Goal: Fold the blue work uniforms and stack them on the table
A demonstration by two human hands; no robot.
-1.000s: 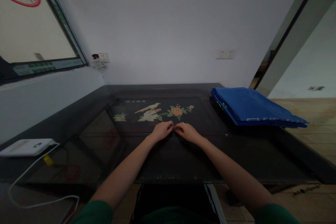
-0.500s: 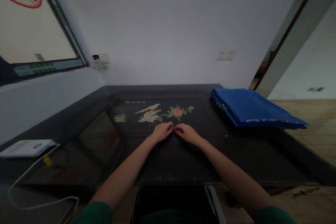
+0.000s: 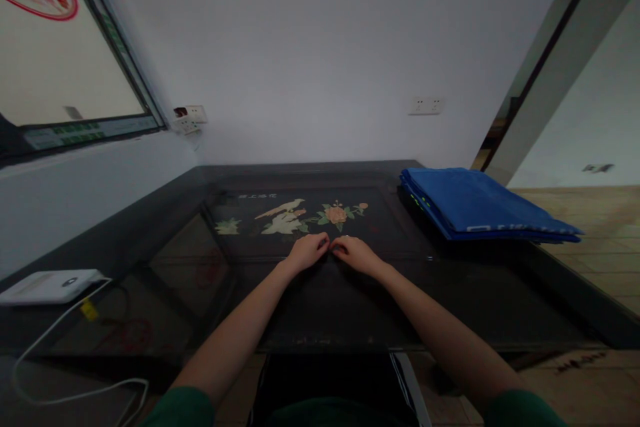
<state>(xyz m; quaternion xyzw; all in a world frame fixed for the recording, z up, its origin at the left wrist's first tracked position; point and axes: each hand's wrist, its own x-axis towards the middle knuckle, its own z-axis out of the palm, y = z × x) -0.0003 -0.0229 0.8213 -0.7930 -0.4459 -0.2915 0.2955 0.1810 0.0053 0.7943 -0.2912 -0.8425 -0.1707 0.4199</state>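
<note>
My left hand (image 3: 309, 251) rests on the dark glossy table (image 3: 350, 320), its fingers curled closed. Facing it, my right hand (image 3: 356, 253) lies in the same curled pose, with something shiny like a ring on a finger. The fingertips of the two hands almost meet; whether they touch I cannot tell. I see no object in either hand. Just beyond them the tabletop carries a picture of pale birds (image 3: 283, 219) and a pink flower (image 3: 336, 215) with green leaves.
A folded stack of blue cloth or bags (image 3: 480, 203) lies at the table's right side. On the left sits a white device (image 3: 50, 285) with a white cable (image 3: 75, 400). Wall sockets (image 3: 425, 105) are behind the table, and a window (image 3: 65, 60) is at upper left.
The view has shifted very slightly. Both hands keep the same pose and place on the table.
</note>
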